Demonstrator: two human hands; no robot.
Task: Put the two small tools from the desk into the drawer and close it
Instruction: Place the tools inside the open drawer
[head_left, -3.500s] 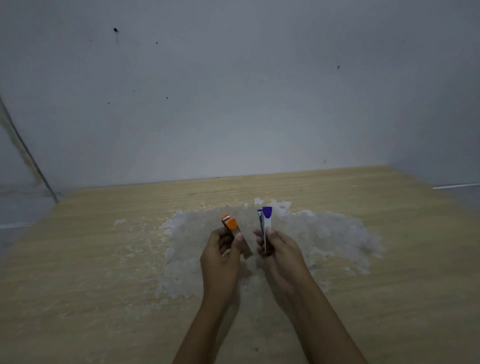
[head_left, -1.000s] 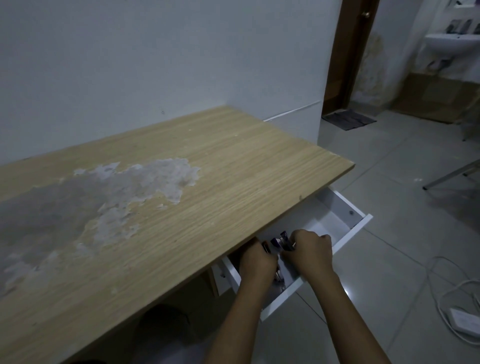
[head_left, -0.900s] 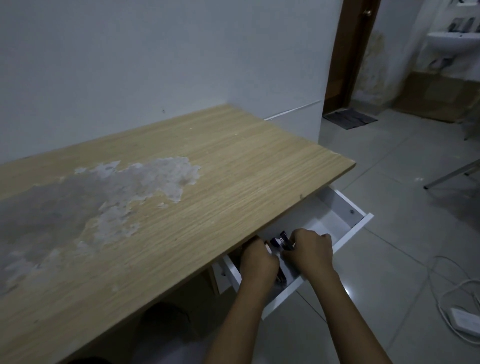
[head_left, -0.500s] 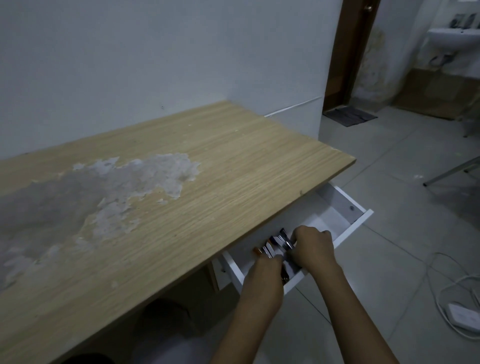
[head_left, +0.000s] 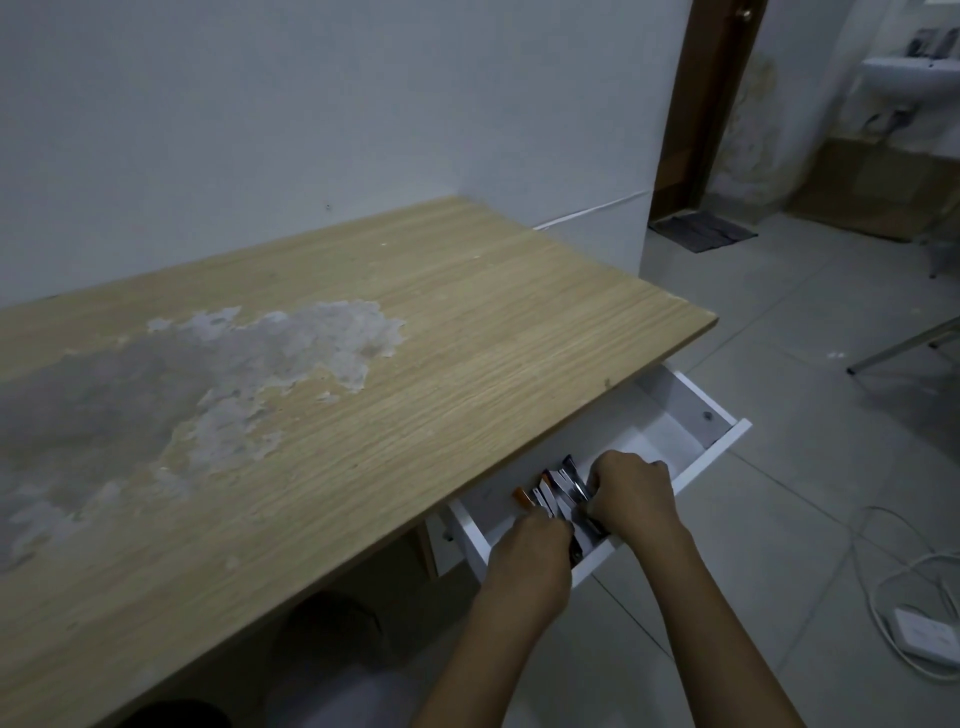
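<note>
A white drawer (head_left: 712, 457) stands pulled out under the right end of the wooden desk (head_left: 467, 332). Both my hands are over its near left part. My left hand (head_left: 530, 556) is closed on the orange-tipped tool (head_left: 523, 498), whose tip sticks out past my fingers. My right hand (head_left: 631, 493) is closed on the purple-tipped tool (head_left: 569, 470), with metal blades showing between the two hands. Several small tools seem bunched there; I cannot tell which lie on the drawer floor.
The desk top has a large pale worn patch (head_left: 234, 374) and stands against a white wall. On the tiled floor at right lie a white power strip (head_left: 924, 631) with cables, a metal leg (head_left: 904, 345), and a dark mat (head_left: 701, 231) by a doorway.
Earlier both hands held the tools above the desk top. Over the last second the hands have stayed in the open drawer; the orange tip now shows further left of my left hand.
</note>
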